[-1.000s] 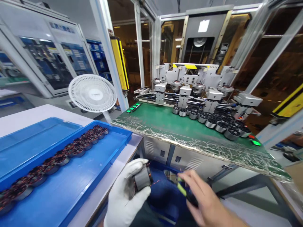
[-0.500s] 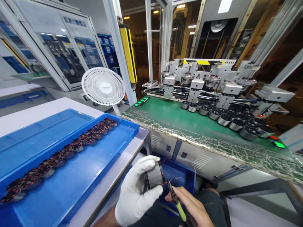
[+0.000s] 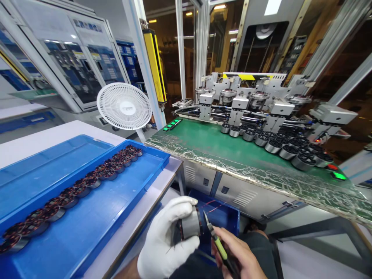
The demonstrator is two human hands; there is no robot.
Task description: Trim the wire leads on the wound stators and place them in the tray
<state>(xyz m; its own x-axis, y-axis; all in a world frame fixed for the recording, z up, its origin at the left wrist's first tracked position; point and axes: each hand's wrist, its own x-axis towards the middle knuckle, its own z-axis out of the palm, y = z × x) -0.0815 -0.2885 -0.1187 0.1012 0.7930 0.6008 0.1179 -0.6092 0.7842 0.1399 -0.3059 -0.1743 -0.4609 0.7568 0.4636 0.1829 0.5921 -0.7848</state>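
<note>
While the white-gloved left hand (image 3: 167, 242) is clamping its fingers around a grey cylindrical wound stator (image 3: 190, 227) at lower centre of the frame, the bare right hand (image 3: 240, 257) is gripping yellow-handled cutters (image 3: 216, 242), tip just beside the stator; a blue bin (image 3: 223, 217) is sitting behind them

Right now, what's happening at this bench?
A person's gloved left hand grips a grey wound stator over a small blue bin. The bare right hand holds green-handled cutters, tip at the stator's edge, where thin copper wire sticks out. On the left, a blue tray carries a row of wound stators. More round parts line the green bench by the machine.
</note>
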